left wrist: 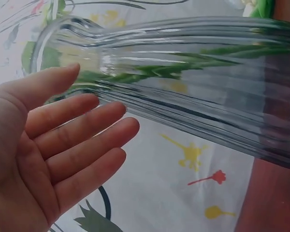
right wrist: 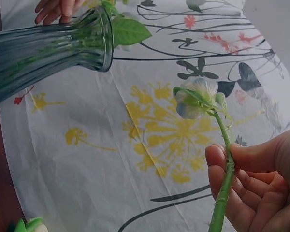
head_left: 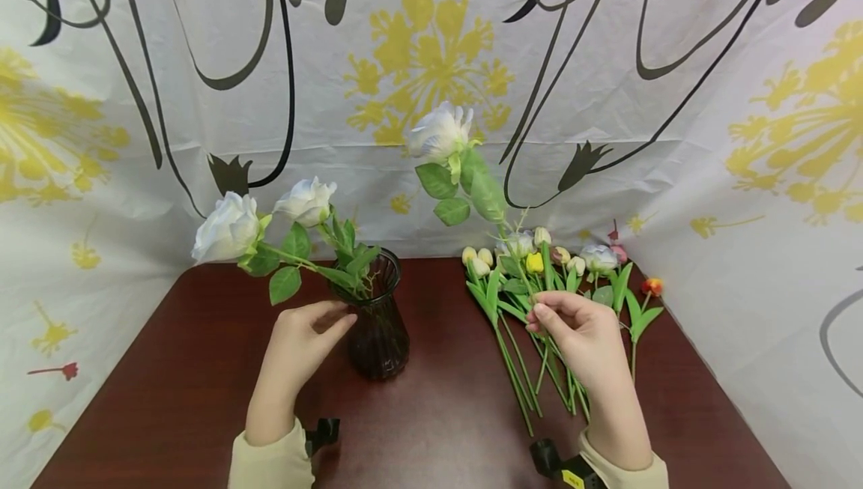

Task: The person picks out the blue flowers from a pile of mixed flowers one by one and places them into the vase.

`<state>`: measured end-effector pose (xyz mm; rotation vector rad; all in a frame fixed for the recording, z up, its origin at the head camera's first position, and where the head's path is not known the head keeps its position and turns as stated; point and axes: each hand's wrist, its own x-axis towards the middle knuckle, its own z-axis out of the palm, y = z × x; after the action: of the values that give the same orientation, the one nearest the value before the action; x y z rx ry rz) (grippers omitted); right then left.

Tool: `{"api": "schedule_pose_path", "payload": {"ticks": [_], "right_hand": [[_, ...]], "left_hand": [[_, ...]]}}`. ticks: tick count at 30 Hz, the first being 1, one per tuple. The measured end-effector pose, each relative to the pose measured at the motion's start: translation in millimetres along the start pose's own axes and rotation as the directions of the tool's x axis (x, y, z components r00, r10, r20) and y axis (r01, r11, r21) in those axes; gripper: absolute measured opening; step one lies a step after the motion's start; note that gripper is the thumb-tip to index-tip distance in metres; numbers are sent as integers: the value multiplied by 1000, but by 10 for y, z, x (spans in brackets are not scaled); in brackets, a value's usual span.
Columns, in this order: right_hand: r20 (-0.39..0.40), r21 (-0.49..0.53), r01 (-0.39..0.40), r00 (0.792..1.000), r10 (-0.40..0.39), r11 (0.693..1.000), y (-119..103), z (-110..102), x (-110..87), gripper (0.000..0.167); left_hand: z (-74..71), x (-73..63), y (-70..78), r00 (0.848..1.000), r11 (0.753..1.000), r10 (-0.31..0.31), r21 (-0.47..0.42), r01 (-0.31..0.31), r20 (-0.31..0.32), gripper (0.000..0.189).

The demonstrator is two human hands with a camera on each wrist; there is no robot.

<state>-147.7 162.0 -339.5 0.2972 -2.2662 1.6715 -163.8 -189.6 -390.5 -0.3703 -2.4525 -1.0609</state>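
A dark, ribbed glass vase (head_left: 380, 343) stands upright left of centre. Two pale blue-white artificial roses, a larger rose (head_left: 228, 227) and a smaller rose (head_left: 306, 201), lean out of it to the left. Beside the vase's neck is my left hand (head_left: 302, 343), its fingers extended and relaxed, fingertips right at the glass in the left wrist view. Between thumb and fingers my right hand (head_left: 588, 335) pinches the green stem of another blue-white rose (head_left: 441, 133). That rose is raised with its bloom tilted up and left, above the table.
To the right lies a bunch of artificial flowers with green stems (head_left: 515, 369), including white tulips, a yellow tulip (head_left: 535, 263), an orange tulip (head_left: 652, 287) and another pale rose (head_left: 598, 257). A patterned white cloth (head_left: 323, 114) hangs behind the dark red table (head_left: 175, 392).
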Motion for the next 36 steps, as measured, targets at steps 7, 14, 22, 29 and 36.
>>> {"api": "schedule_pose_path", "payload": {"ticks": [7,14,22,29,36], "right_hand": [[43,37,-7,999,5,999,-30,95,-19,12],[111,39,-14,994,9,999,-39,193,-40,11],[153,87,-7,988,-6,996,-76,290,-97,10],[183,77,-32,983,18,997,-99,355,-114,11],[210,59,-33,977,20,998,-112,440,-142,11]], "left_hand": [[-40,-16,125,995,996,89,-12,-89,-40,6],[-32,-53,303,982,961,128,-228,-157,-138,15],[54,-61,437,981,894,79,-424,-147,-174,25],[108,-62,489,989,855,38,-508,-107,-143,24],[134,-61,545,990,820,15,-564,-94,-143,23]]}}
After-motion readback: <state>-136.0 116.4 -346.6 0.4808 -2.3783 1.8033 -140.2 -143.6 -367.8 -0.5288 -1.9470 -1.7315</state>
